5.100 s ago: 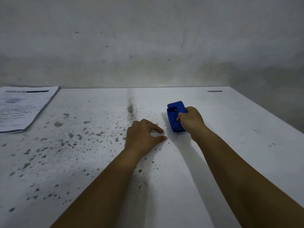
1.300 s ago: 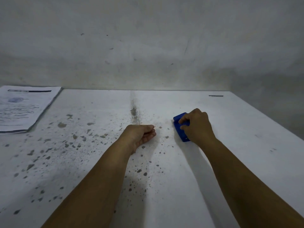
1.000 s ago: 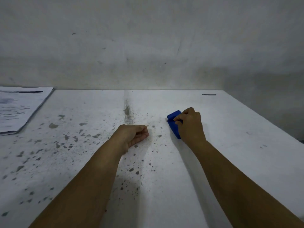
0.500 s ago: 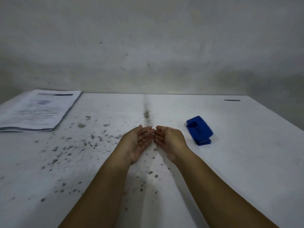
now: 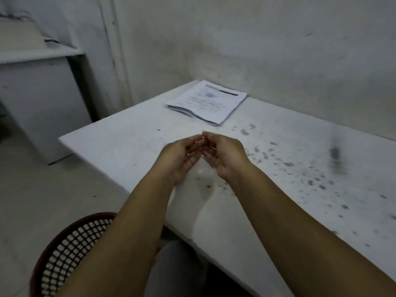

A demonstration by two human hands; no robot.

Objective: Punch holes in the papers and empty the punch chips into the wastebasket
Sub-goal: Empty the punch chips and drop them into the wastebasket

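Showing wastebasket [image 5: 70, 249], contents hidden.

This looks like a plain, worn office room. A white table [image 5: 128, 142] with dark spots stands against a bare gray wall [image 5: 257, 39]. A pile of printed papers [image 5: 206, 101] lies on it. A red wastebasket [image 5: 64, 254] sits on the floor, and a white cabinet [image 5: 38, 93] stands nearby.

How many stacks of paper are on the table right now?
1. The paper stack lies at the far corner of the table, beyond both cupped hands. Table's right side runs out of view, so more may be hidden.
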